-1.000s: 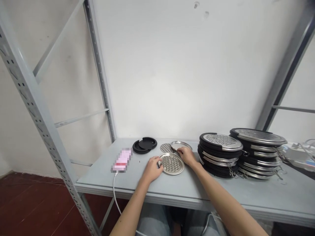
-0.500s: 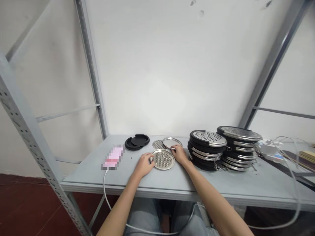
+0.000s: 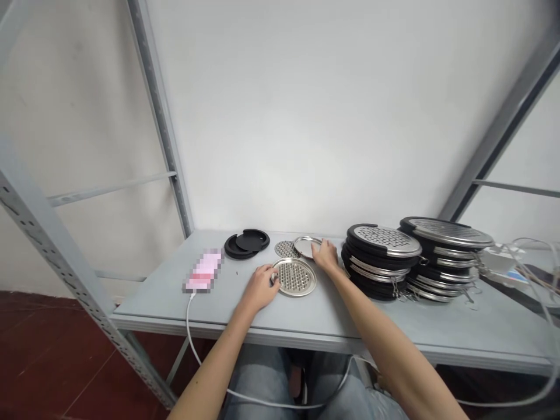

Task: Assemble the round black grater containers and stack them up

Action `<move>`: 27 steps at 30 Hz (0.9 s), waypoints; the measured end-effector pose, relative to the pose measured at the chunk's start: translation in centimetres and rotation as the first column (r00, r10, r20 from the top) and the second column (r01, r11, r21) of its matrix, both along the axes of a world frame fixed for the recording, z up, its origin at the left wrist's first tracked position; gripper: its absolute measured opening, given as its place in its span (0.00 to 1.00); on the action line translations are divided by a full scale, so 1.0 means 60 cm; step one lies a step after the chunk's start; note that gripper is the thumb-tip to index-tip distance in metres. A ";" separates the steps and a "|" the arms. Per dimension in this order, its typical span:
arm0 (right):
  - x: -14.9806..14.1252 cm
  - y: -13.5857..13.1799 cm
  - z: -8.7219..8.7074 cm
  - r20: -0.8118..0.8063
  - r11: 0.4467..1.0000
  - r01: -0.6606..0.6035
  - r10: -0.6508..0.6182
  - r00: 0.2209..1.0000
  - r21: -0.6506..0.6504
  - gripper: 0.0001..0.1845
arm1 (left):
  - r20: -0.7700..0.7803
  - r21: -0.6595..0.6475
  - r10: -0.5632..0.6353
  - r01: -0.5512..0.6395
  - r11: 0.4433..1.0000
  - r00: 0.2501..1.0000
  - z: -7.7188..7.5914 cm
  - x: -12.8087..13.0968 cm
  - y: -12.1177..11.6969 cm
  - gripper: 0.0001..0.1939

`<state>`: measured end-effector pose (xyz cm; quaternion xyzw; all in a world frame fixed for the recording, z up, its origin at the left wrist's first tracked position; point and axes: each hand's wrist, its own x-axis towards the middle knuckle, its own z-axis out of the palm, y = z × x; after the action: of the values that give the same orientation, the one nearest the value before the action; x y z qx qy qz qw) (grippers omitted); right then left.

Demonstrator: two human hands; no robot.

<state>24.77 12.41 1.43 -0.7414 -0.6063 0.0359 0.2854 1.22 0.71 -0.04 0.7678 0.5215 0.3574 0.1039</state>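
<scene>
A round metal grater disc (image 3: 296, 276) with raised teeth lies on the tabletop near the middle. At its left rim is my left hand (image 3: 261, 286), fingers curled and thumb against the edge. My right hand (image 3: 326, 255) has its fingers closed on the right rim of a shallow round metal tray (image 3: 305, 246), just behind the grater disc. Partly under that tray's left side sits a smaller perforated metal disc (image 3: 286, 249). Two black round rings or lids (image 3: 247, 242) overlap farther left.
To the right stand two stacks of round graters with black rims, a nearer stack (image 3: 380, 256) and a larger one (image 3: 441, 256). A phone (image 3: 205, 270) with a white cable lies at left. Grey shelf posts (image 3: 157, 105) frame the table (image 3: 306, 321); a white wall rises behind.
My right hand has shifted from the tray's front right edge to its right side. My left hand stays at the grater disc's left rim. The whole view has shifted slightly.
</scene>
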 end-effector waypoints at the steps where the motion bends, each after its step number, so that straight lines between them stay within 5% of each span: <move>1: 0.001 0.010 0.003 -0.004 0.999 0.044 -0.044 0.999 -0.014 0.31 | 0.002 -0.004 0.002 -0.002 1.000 1.000 0.000 0.000 0.000 0.15; 7: 0.008 0.065 0.013 -0.197 0.941 0.332 -0.339 0.920 -0.068 0.40 | 0.004 -0.027 -0.010 0.010 1.000 1.000 0.001 -0.001 -0.002 0.15; 13: 0.020 0.098 0.007 -0.262 0.878 0.465 -0.478 0.838 -0.114 0.41 | 0.021 -0.048 -0.003 0.004 0.999 1.000 0.003 -0.002 -0.002 0.15; 19: 0.035 0.111 0.006 -0.275 0.845 0.487 -0.533 0.800 -0.222 0.40 | 0.027 -0.057 -0.005 0.007 0.998 1.000 0.001 -0.002 -0.004 0.15; 27: 0.012 0.086 0.025 -0.163 0.884 0.394 -0.440 0.883 -0.250 0.32 | 0.041 -0.069 -0.004 0.007 0.998 0.999 0.002 -0.002 -0.003 0.14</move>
<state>25.52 17.55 2.93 -0.8724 -0.3899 0.1168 0.2705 1.08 0.53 0.07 0.7576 0.5292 0.3545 0.1423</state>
